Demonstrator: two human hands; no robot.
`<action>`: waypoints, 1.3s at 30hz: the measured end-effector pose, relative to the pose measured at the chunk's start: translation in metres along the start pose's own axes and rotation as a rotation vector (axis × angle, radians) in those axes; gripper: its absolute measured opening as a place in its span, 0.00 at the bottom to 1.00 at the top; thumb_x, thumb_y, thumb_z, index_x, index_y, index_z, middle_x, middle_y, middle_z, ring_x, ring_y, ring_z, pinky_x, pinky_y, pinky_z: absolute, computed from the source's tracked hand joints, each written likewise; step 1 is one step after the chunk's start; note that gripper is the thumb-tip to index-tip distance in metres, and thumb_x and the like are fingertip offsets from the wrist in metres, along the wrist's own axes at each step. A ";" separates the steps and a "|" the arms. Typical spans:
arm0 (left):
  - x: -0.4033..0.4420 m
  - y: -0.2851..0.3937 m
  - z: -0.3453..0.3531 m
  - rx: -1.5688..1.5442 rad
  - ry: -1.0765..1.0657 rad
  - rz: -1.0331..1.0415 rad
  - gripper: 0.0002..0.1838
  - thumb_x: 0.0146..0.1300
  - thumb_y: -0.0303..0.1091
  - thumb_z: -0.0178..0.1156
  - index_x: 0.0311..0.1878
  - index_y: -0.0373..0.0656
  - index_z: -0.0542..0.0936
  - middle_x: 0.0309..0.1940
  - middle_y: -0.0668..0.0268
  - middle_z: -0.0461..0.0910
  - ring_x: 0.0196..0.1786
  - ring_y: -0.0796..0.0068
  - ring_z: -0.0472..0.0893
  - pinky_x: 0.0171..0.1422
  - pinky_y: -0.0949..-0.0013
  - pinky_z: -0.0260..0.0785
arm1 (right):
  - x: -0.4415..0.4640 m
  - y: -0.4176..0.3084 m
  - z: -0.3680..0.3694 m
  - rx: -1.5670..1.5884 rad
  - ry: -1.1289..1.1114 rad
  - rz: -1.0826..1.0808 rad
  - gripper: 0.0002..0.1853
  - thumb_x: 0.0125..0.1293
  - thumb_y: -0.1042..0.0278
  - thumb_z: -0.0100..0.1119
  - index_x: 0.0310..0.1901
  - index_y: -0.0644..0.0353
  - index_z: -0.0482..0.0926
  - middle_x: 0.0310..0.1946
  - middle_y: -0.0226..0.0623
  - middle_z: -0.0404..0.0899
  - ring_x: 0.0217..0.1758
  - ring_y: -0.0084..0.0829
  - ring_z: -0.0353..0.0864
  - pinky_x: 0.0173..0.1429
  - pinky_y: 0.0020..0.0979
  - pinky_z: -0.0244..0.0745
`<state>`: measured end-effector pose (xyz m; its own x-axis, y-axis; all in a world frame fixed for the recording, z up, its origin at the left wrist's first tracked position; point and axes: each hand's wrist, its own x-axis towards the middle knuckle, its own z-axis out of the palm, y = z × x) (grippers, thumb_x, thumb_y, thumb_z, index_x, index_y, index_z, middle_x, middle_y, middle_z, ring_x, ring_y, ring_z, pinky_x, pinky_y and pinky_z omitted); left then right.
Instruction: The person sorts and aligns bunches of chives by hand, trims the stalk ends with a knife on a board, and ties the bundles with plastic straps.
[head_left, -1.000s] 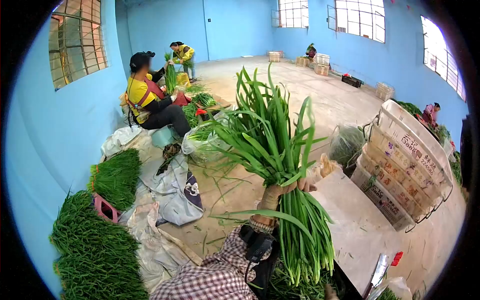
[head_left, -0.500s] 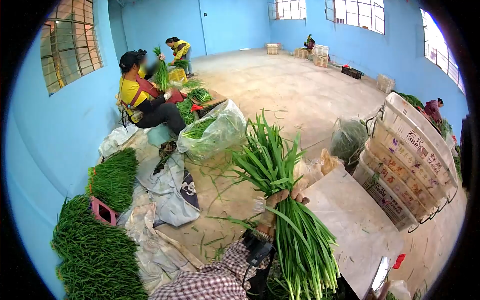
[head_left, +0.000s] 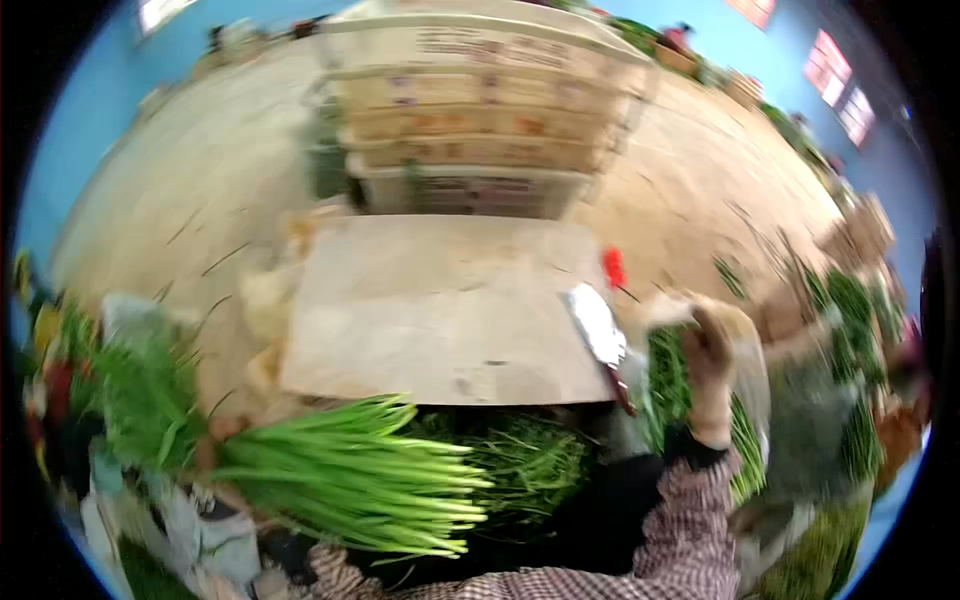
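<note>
A bundle of long green leafy stalks [head_left: 350,475] lies sideways at the lower left, its pale ends pointing right. My left hand [head_left: 215,450] is closed round the bundle, partly covered by leaves and blurred. My right hand [head_left: 708,350] is raised over a plastic bag of greens [head_left: 672,375] on the right; motion blur hides its fingers. Between the hands is a pale board [head_left: 440,300], with a cleaver [head_left: 597,325] on its right edge, blade up the board and dark handle towards me. Loose green trimmings [head_left: 520,460] lie just below the board.
Stacked crates [head_left: 480,110] stand beyond the board. A red object [head_left: 613,267] is beside the board's right corner. More green bundles [head_left: 850,310] and bags are at the right. A person [head_left: 677,38] is far off at the back right; a white cloth [head_left: 225,545] is at lower left.
The view has swung right and down to the board and crates. The bundle, upright before, now lies sideways at left. My right hand has come clearly into view.
</note>
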<state>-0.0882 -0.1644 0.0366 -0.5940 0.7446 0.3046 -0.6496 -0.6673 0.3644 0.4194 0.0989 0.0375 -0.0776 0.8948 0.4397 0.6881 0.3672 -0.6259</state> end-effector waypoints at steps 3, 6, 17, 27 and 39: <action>-0.006 -0.016 0.007 0.035 0.002 -0.021 0.12 0.73 0.39 0.53 0.37 0.44 0.65 0.38 0.67 0.68 0.48 0.67 0.71 0.65 0.55 0.66 | 0.027 0.033 0.005 0.403 0.173 0.063 0.07 0.65 0.74 0.65 0.43 0.65 0.82 0.38 0.31 0.82 0.41 0.21 0.78 0.49 0.22 0.73; -0.004 -0.022 0.010 0.071 0.014 -0.028 0.12 0.74 0.39 0.52 0.38 0.44 0.63 0.38 0.67 0.67 0.48 0.67 0.70 0.65 0.55 0.65 | 0.067 0.072 0.026 0.166 0.097 0.199 0.09 0.66 0.70 0.64 0.45 0.63 0.84 0.36 0.34 0.84 0.39 0.24 0.79 0.47 0.25 0.74; 0.007 -0.021 0.002 0.266 0.161 -0.013 0.13 0.76 0.40 0.49 0.40 0.44 0.60 0.40 0.67 0.65 0.48 0.68 0.69 0.66 0.55 0.64 | 0.165 0.148 0.167 -0.358 -0.287 0.314 0.20 0.58 0.61 0.70 0.54 0.49 0.84 0.59 0.36 0.77 0.59 0.40 0.79 0.61 0.37 0.74; 0.010 -0.001 -0.013 0.437 0.310 -0.078 0.12 0.76 0.40 0.50 0.41 0.44 0.61 0.40 0.68 0.65 0.48 0.69 0.69 0.66 0.55 0.64 | 0.236 0.200 0.183 -0.645 -0.364 0.226 0.11 0.64 0.59 0.63 0.45 0.47 0.87 0.44 0.36 0.85 0.38 0.35 0.84 0.43 0.33 0.78; 0.015 -0.003 -0.020 0.469 0.340 -0.105 0.12 0.76 0.40 0.50 0.42 0.44 0.61 0.40 0.68 0.65 0.48 0.69 0.69 0.66 0.55 0.64 | 0.216 0.187 0.175 0.051 -0.258 0.472 0.25 0.63 0.62 0.67 0.62 0.58 0.77 0.51 0.42 0.84 0.55 0.33 0.81 0.58 0.32 0.73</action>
<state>-0.1049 -0.1518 0.0228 -0.7070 0.7067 -0.0258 -0.4803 -0.4530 0.7511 0.4045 0.4056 -0.0971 0.0525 0.9965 -0.0654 0.6554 -0.0838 -0.7507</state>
